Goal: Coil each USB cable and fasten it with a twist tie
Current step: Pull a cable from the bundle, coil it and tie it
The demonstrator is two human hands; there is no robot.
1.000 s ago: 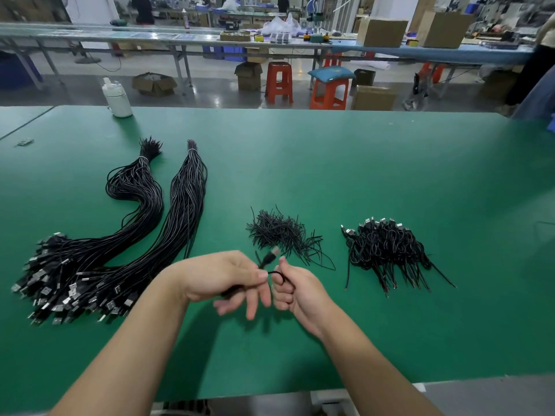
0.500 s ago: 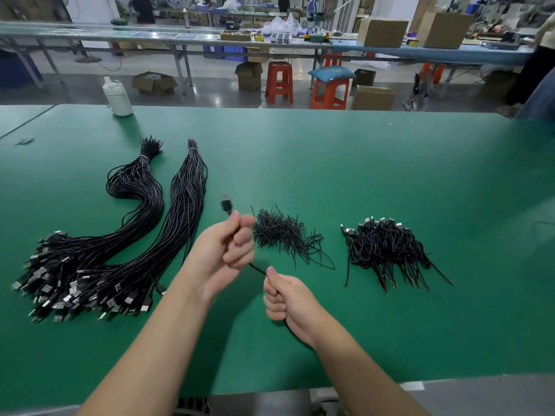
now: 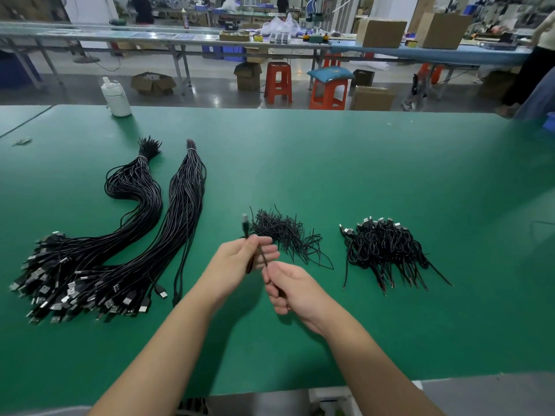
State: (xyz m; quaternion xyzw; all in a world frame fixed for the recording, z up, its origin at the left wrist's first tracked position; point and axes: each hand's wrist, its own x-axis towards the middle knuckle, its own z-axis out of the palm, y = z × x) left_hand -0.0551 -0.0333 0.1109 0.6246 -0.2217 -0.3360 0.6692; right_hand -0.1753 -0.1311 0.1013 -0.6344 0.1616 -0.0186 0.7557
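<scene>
Hands above green table [image 3: 360, 163], left hand [image 3: 240, 262] and right hand [image 3: 288, 286] each grip black USB cable [image 3: 245, 228].

From my remote seat, the desk [image 3: 330, 163] looks like matt green mat, smooth, with a soft sheen. The uncoiled cables [image 3: 180, 211] have glossy black plastic jackets and bright metal plug shells at their ends. The twist ties [image 3: 282, 232] read as thin matt black strands. The jug [image 3: 115, 96] is smooth white plastic. The stools [image 3: 279, 81] are shiny orange plastic.
</scene>
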